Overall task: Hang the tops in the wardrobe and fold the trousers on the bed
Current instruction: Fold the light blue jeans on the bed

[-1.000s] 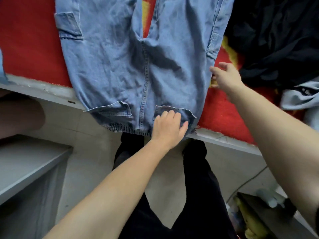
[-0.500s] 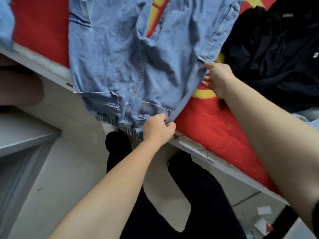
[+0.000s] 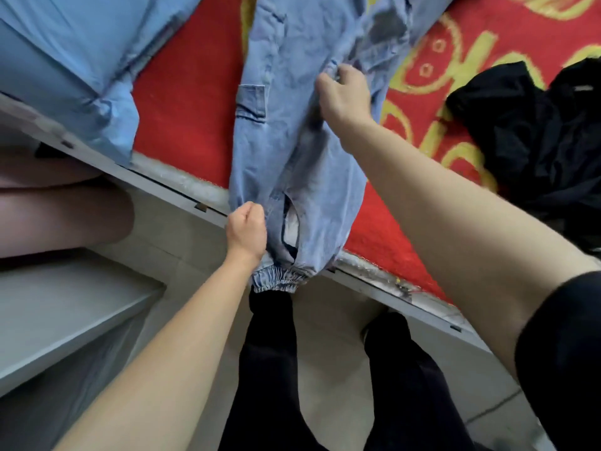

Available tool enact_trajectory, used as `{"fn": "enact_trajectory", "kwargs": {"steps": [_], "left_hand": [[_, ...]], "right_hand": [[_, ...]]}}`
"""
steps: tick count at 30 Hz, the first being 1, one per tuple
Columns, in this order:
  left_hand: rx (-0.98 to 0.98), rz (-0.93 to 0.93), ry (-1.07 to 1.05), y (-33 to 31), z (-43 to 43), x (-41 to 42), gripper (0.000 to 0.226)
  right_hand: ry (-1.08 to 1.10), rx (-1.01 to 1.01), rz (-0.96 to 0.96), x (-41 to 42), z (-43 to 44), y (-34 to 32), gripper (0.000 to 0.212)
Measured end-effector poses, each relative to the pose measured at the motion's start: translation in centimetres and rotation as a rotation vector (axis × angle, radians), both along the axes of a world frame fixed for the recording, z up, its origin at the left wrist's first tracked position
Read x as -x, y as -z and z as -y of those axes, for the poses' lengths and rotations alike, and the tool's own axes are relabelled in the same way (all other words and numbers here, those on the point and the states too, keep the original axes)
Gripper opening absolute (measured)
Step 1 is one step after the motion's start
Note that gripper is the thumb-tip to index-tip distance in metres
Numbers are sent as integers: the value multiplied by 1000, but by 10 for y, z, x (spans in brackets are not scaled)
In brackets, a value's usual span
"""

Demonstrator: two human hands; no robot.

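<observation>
1. The denim trousers (image 3: 292, 141) are lying lengthwise on the bed's red, yellow-patterned cover (image 3: 182, 109), with their elastic waistband hanging over the bed's edge.
2. The left hand (image 3: 245, 229) is fisting the trousers' side near the waistband, and the right hand (image 3: 344, 96) is clutching fabric further up.
3. A light blue garment (image 3: 65, 60) is lying left of the trousers and a black garment (image 3: 527, 131) to their right.
4. A pale tiled floor (image 3: 331, 317) is showing below the trousers.

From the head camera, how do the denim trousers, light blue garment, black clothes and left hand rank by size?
1. Denim trousers
2. Light blue garment and black clothes: about alike, both cropped
3. Left hand
</observation>
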State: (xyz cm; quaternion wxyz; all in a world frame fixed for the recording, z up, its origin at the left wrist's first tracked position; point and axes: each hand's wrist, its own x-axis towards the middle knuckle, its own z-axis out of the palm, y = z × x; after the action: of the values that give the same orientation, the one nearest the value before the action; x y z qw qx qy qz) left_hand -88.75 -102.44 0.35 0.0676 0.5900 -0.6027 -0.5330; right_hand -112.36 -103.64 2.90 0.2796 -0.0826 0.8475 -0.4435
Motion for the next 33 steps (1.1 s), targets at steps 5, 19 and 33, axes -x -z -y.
{"fn": "enact_trajectory", "kwargs": {"steps": [5,19,33], "left_hand": [[-85,212,66,60,43,-51,12],[44,224,214,65,63,-17,46],[44,380,334,71,44,-18,58]], "right_hand": [[-415,-89,78,-47,57,58,8],[193,-402,-110,-44,-77,70,58],[172,-466,145,-107,-118,95,54]]}}
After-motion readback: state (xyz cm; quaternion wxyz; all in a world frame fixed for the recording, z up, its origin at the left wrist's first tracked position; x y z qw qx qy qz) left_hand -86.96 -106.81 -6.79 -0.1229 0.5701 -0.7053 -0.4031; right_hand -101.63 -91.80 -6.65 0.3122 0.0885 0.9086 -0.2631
